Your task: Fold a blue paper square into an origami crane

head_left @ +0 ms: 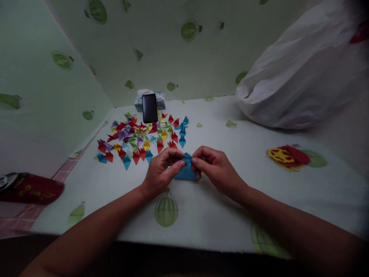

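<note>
A partly folded sheet of blue origami paper (186, 172) is between my two hands, over the near middle of the table. My left hand (165, 167) pinches its upper left edge between thumb and fingers. On the other side my right hand (215, 165) grips the upper right edge, with some fingertips behind the sheet. A small pointed fold stands up between the two thumbs. Just beyond my hands lie several folded paper cranes (135, 140) in red, blue, yellow, green and purple, spread over the left half of the table.
A black phone (150, 108) leans against a tissue box (160, 100) by the back wall. At the right stands a large white plastic bag (288, 84), with red and yellow cut-outs (284, 157) in front of it. A red can (31, 188) lies at the left edge.
</note>
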Tool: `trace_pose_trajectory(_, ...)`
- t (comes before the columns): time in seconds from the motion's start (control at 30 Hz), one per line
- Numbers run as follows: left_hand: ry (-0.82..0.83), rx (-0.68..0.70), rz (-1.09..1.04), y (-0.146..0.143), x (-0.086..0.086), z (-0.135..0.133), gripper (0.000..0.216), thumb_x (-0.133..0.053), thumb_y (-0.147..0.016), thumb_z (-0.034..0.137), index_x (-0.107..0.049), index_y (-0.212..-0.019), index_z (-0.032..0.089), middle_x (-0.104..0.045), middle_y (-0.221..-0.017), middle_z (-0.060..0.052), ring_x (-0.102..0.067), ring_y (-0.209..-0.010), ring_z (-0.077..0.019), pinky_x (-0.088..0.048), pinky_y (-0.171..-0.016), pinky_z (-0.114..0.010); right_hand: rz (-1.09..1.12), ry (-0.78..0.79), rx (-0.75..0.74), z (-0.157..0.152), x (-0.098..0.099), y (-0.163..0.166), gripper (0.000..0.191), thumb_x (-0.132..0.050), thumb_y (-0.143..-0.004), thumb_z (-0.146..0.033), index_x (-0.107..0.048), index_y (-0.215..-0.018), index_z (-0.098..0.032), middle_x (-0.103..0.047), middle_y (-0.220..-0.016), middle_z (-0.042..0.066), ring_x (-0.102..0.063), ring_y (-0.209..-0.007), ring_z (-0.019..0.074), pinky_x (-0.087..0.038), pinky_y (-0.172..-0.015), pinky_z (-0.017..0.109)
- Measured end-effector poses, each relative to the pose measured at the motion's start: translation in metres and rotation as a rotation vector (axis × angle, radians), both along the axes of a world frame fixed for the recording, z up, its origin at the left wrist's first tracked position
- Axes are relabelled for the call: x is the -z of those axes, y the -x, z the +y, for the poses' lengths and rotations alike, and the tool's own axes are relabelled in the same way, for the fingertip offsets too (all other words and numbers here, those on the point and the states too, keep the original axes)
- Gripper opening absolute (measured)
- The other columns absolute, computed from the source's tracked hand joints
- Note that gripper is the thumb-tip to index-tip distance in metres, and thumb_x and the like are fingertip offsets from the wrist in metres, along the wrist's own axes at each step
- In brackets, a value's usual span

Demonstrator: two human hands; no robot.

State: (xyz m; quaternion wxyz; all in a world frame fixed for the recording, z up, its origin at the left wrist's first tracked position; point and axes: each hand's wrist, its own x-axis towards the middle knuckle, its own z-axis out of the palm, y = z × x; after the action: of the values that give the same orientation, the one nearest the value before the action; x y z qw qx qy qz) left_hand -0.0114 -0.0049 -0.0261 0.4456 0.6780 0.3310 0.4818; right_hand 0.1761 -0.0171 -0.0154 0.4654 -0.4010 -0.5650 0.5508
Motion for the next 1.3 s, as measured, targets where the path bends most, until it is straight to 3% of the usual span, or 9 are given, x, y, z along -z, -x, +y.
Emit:
trace_pose_trajectory(0.3,-0.019,-0.052,-0.007,-0.003,0.0021,0.0002,0.021,-0.071,-0.084,0.018,-0.063,-0.103,0.018,-0.068,-0.091,-0.003,-0.07,-0.078,-0.0127,-0.058,-0.074,-0.024,-0.138,-0.102,0.009,-0.0014,0.0003,-0.0001,0.018,-0.061,-0.086,-0.03,-0.056,-0.074,-0.018,-0.056,-0.06,-0.003,-0.053,-0.052,0.0094,-0.042,-0.05,0.025)
trace_pose_trajectory(1.3,-0.012,-0.024,0.014,-0.0029,0.0051,0.0024,0.013,-0.07,-0.084,0.019,-0.064,-0.095,0.019,-0.064,-0.087,-0.002,-0.066,-0.076,-0.0127,-0.056,-0.071,-0.024,-0.213,-0.137,0.018,0.0003,0.0037,-0.0005,0.015,-0.059,-0.087,-0.027,-0.056,-0.075,-0.018,-0.056,-0.058,-0.003,-0.051,-0.052,0.0095,-0.04,-0.051,0.024)
